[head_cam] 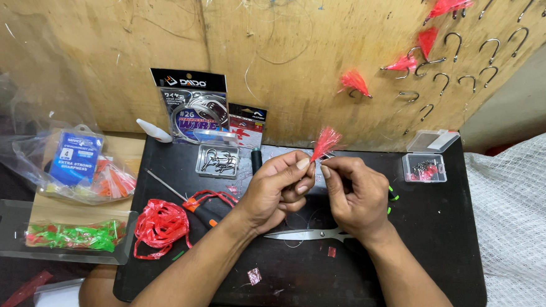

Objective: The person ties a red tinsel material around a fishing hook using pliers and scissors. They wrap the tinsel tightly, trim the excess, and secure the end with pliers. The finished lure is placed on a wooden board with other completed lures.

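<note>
Two bare hands are meeting above the middle of a black counter (442, 243). The left hand (277, 191) and the right hand (355, 195) are both pinching one small red feathered lure (327, 141) between thumb and fingertips, each grip closed tight on its lower end, so the red tuft is fanning upward just above the fingers.

Containers: a small clear box (218, 160) behind the left hand is holding several metal hooks – too tangled to count. A second clear box (425, 168) at the right, lid open, is holding small red pieces. A clear tray (57, 230) at far left is holding green and red strips, and a plastic bag (67, 155) above it is holding packets.

One pair of scissors (309, 234) is lying under the wrists. A red bundle of ribbon (162, 225) is lying at the left. Four finished red lures (354, 82) and about a dozen bare hooks (454, 40) are hanging on the wooden wall.
</note>
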